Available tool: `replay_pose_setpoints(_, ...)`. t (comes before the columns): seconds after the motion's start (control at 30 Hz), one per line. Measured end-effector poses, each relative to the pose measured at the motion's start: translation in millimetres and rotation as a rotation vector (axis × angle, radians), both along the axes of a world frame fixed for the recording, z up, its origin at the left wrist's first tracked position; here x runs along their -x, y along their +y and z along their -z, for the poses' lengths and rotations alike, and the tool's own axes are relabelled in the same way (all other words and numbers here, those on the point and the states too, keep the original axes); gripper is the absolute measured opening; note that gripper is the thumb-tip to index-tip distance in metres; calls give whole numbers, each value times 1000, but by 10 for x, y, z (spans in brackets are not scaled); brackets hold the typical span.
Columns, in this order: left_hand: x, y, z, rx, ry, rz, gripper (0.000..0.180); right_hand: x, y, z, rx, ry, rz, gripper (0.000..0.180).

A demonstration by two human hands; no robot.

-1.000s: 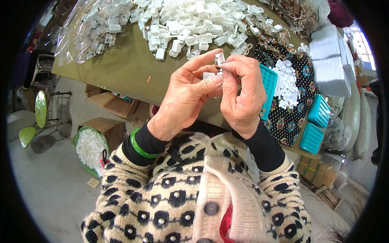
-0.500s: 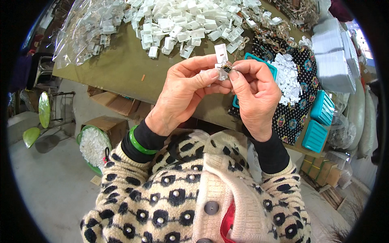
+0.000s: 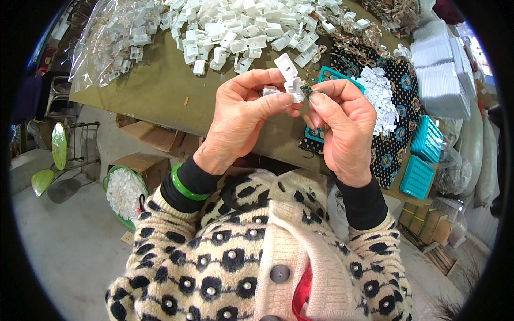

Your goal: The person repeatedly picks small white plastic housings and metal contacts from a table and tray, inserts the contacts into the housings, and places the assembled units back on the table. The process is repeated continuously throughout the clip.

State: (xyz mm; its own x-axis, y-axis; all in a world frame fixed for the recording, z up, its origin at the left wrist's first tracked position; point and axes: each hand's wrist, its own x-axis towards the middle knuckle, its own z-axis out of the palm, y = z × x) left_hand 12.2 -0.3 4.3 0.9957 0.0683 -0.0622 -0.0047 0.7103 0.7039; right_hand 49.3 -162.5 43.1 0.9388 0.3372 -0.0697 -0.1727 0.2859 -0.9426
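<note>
Between the thumb and fingers of my left hand is a small white plastic case, its lid hinged up and away from me. A second white piece shows behind the thumb, tucked in the same hand. My right hand pinches a tiny green circuit board close against the right side of the case. Whether the board touches the case I cannot tell. Just behind my right hand lies a teal tray, partly hidden by it.
A large pile of white plastic cases covers the far table. Bundles of thin wires lie beyond my right hand. White flat pieces rest on a patterned black cloth. Teal trays stand at right; a green basket is on the floor.
My right hand has moved slightly right, drawing the circuit board out to the side of the case. The case and its lid have tilted left in my left hand.
</note>
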Motion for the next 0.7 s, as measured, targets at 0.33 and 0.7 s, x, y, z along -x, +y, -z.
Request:
replay_pose_setpoints(0.33,23,-36,21,-40,-89,-91,24,105,70,-92,321,-296,-17,4)
replay_pose_setpoints(0.7,71,-32,-89,-47,62,-141,13,181,183,139,790,-962,242,12)
